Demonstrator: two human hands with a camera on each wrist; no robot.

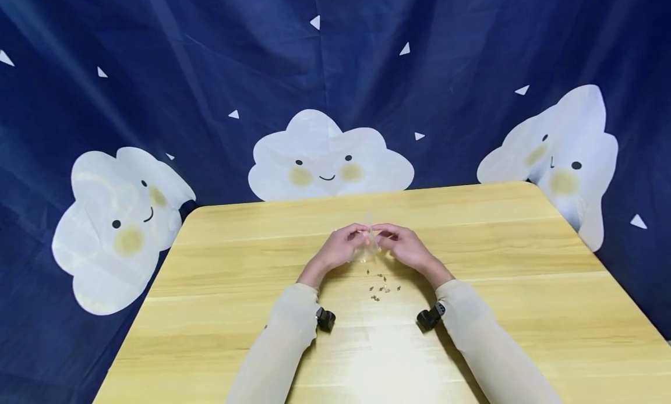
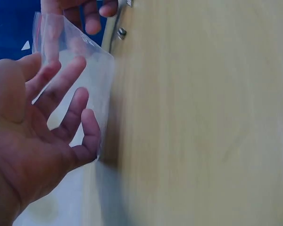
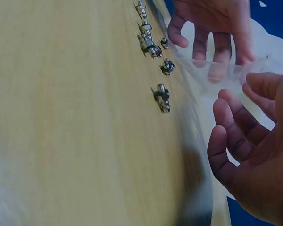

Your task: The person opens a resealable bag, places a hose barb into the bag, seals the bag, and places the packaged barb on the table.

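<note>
Head view: clear bag (image 2: 100, 75) upright above the worktop (image 1: 220, 311), between both hands. Left hand (image 1: 341, 248), on the bag's left, pinches its edge between thumb and index finger; right hand (image 1: 409, 250) does likewise on the bag's right. Other fingers loosely bent. Small metal parts (image 3: 167, 67) lie scattered on the person's side of the bag. Blue curtain (image 1: 445, 72) hangs beyond the bag.

Metal pcs (image 3: 167, 67) blurry; sleeves (image 1: 495, 340) cropped
</note>
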